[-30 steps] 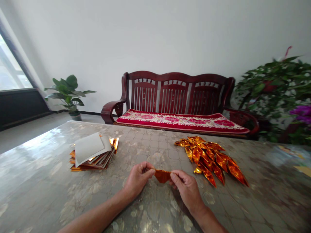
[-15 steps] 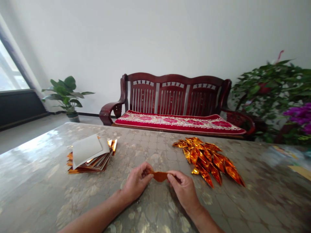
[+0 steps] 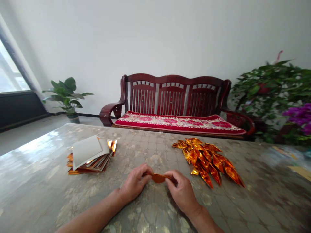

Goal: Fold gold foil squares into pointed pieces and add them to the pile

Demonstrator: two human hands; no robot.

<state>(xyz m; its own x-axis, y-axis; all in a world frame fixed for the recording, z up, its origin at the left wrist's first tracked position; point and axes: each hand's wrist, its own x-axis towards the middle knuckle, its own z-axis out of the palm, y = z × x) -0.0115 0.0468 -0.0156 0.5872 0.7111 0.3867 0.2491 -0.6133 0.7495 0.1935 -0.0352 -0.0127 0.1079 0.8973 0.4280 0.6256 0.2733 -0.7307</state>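
Between my two hands is a small folded piece of orange-gold foil paper [image 3: 158,178], its lower edge curved. My left hand [image 3: 136,182] pinches its left end with thumb and fingers. At the right end, my right hand [image 3: 181,189] pinches it the same way. The ends under my fingertips are hidden. To the right lies a heap of folded gold foil pieces with pointed ends [image 3: 205,158]. On the left is an untidy stack of foil paper sheets [image 3: 88,152], the top ones pale side up.
The table [image 3: 136,145] has a shiny patterned cover. A clear plastic bag [image 3: 286,155] and a yellowish flat piece [image 3: 301,172] lie at its right edge. Beyond it stand a wooden bench [image 3: 170,97] with a red cushion, a potted plant [image 3: 70,97] and leafy plants [image 3: 274,90].
My hands and the foil paper have shifted slightly left, with the right hand a little closer to the left. The stack and the heap stay as they were.
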